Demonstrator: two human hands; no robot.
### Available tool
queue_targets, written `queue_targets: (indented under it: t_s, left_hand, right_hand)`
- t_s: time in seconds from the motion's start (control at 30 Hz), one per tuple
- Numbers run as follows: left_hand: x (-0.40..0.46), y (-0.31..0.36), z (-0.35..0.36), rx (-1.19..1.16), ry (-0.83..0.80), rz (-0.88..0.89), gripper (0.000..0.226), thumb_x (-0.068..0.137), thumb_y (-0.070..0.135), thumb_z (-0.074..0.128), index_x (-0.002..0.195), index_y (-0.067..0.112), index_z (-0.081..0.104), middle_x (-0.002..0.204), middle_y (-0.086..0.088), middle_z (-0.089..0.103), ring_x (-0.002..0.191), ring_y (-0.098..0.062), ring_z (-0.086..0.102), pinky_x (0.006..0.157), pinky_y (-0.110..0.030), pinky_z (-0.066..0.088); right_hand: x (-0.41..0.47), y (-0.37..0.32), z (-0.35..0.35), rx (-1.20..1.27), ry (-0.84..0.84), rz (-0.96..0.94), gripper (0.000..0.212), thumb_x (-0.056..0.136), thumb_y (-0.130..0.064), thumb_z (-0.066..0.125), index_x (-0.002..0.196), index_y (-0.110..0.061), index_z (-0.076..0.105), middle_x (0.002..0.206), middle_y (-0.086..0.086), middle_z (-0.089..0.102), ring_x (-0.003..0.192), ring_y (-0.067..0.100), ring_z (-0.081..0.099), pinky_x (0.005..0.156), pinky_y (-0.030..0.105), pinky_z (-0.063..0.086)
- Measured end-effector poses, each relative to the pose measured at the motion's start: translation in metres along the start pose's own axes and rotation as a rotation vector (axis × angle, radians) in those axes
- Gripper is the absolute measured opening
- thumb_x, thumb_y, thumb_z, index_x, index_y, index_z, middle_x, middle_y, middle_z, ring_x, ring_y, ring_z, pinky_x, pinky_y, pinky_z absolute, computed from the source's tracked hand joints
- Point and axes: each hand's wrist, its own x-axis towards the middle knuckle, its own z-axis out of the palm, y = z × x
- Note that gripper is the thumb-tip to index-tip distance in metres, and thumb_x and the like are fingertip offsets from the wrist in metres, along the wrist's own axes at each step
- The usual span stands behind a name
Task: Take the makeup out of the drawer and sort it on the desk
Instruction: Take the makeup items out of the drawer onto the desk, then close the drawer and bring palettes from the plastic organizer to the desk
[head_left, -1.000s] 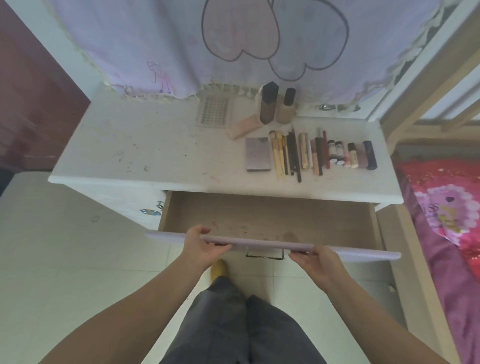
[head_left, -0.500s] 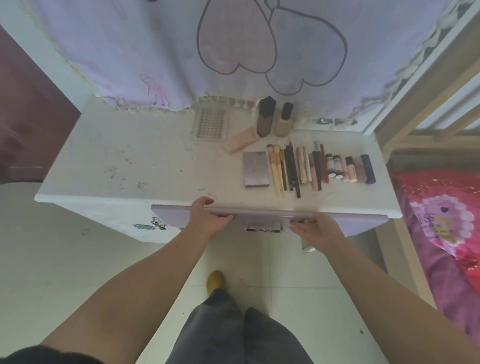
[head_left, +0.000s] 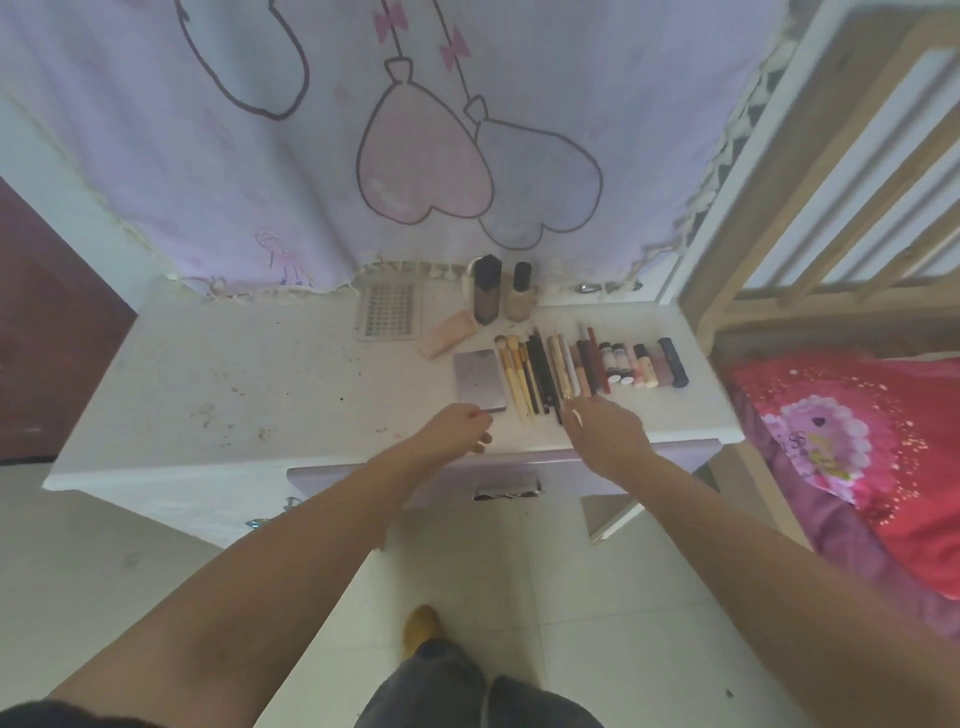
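Left hand (head_left: 457, 428) hides palette's (head_left: 479, 378) near corner.

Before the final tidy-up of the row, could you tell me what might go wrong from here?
The right hand reaches at the near ends of the brushes and pencils; a nudge could fan out or roll the tightly packed row. The left hand is by the grey palette, which lies close to the desk front edge and might be pushed off.

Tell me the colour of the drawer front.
Pale lilac drawer front, seen in the head view.

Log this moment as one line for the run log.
drawer: shut | makeup row: sorted on desk | left hand: empty, by compact | right hand: empty, by brushes
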Motion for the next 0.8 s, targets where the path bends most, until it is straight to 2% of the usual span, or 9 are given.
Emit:
queue_targets:
  t_s: [0.1, 0.23, 0.3, 0.37, 0.43, 0.53, 0.6, 0.7, 0.8]
  left_hand:
    - [-0.003, 0.023, 0.008, 0.418, 0.077, 0.229, 0.033, 0.099, 0.02, 0.036, 0.122, 0.006, 0.056, 0.125, -0.012, 0.058, 0.113, -0.025, 0.052, 0.094, -0.029, 0.037]
    - [0.002, 0.025, 0.024, 0.651, 0.135, 0.456, 0.036, 0.099, 0.024, 0.037, 0.131, 0.012, 0.051, 0.133, -0.008, 0.055, 0.121, -0.025, 0.05, 0.104, -0.036, 0.038]
    - [0.009, 0.019, 0.036, 0.805, 0.223, 0.625, 0.039, 0.098, 0.029, 0.036, 0.131, 0.013, 0.051, 0.133, -0.008, 0.055, 0.123, -0.026, 0.05, 0.105, -0.042, 0.037]
    - [0.01, 0.011, 0.048, 0.942, 0.25, 0.718, 0.045, 0.097, 0.037, 0.035, 0.133, 0.014, 0.049, 0.138, -0.01, 0.049, 0.13, -0.028, 0.044, 0.107, -0.051, 0.032]
    - [0.011, 0.0, 0.058, 1.098, 0.115, 0.692, 0.054, 0.098, 0.046, 0.031, 0.147, 0.022, 0.027, 0.155, -0.007, 0.023, 0.145, -0.024, 0.018, 0.114, -0.055, 0.012]
    - [0.014, -0.011, 0.064, 1.286, -0.053, 0.733, 0.064, 0.097, 0.056, 0.019, 0.151, 0.027, -0.002, 0.159, -0.003, -0.008, 0.146, -0.023, -0.01, 0.114, -0.054, -0.007]
    - [0.011, -0.019, 0.067, 1.378, -0.141, 0.831, 0.067, 0.096, 0.058, 0.015, 0.151, 0.027, -0.007, 0.159, -0.003, -0.014, 0.146, -0.023, -0.014, 0.114, -0.054, -0.008]
    - [0.002, -0.037, 0.069, 1.443, -0.246, 0.971, 0.069, 0.092, 0.06, 0.003, 0.151, 0.024, -0.005, 0.159, -0.004, -0.009, 0.146, -0.022, -0.012, 0.116, -0.056, -0.004]
    - [-0.018, -0.055, 0.075, 1.463, -0.451, 1.059, 0.065, 0.097, 0.051, 0.018, 0.151, 0.022, -0.003, 0.159, -0.006, -0.005, 0.146, -0.022, -0.01, 0.115, -0.056, -0.004]
  right_hand:
    - [-0.01, -0.006, 0.003, -0.155, 0.226, -0.039, 0.04, 0.098, -0.032, 0.036, 0.135, -0.017, 0.043, 0.14, 0.007, 0.047, 0.127, 0.026, 0.046, 0.11, 0.051, 0.031]
    - [-0.028, 0.004, 0.011, -0.251, 0.301, 0.018, 0.058, 0.082, -0.031, 0.066, 0.134, -0.014, 0.047, 0.136, 0.015, 0.053, 0.122, 0.032, 0.055, 0.095, 0.063, 0.04]
    - [-0.04, 0.01, 0.016, -0.288, 0.298, 0.09, 0.05, 0.09, -0.037, 0.052, 0.134, -0.015, 0.05, 0.14, 0.015, 0.049, 0.127, 0.033, 0.05, 0.096, 0.065, 0.036]
    - [-0.055, 0.014, 0.025, -0.282, 0.24, 0.201, 0.054, 0.096, -0.044, 0.023, 0.134, -0.017, 0.052, 0.141, 0.014, 0.048, 0.129, 0.033, 0.047, 0.096, 0.066, 0.035]
    - [-0.071, 0.016, 0.038, -0.275, 0.195, 0.323, 0.063, 0.097, -0.044, 0.008, 0.137, -0.018, 0.049, 0.145, 0.014, 0.043, 0.133, 0.033, 0.043, 0.099, 0.066, 0.031]
    - [-0.101, 0.013, 0.067, -0.251, 0.14, 0.538, 0.06, 0.093, -0.041, 0.014, 0.141, -0.02, 0.043, 0.15, 0.012, 0.035, 0.138, 0.03, 0.035, 0.104, 0.067, 0.028]
    - [-0.127, 0.004, 0.09, -0.146, 0.13, 0.686, 0.062, 0.09, -0.043, 0.014, 0.138, -0.021, 0.048, 0.148, 0.009, 0.04, 0.136, 0.027, 0.039, 0.104, 0.066, 0.03]
    - [-0.166, -0.02, 0.127, -0.099, 0.122, 0.823, 0.077, 0.08, -0.047, -0.014, 0.151, -0.026, 0.01, 0.159, 0.003, 0.001, 0.147, 0.024, 0.005, 0.11, 0.06, -0.004]
    - [-0.205, -0.055, 0.152, 0.025, 0.176, 1.002, 0.082, 0.075, -0.049, -0.02, 0.151, -0.026, 0.002, 0.159, 0.002, -0.007, 0.147, 0.023, -0.005, 0.112, 0.058, -0.007]
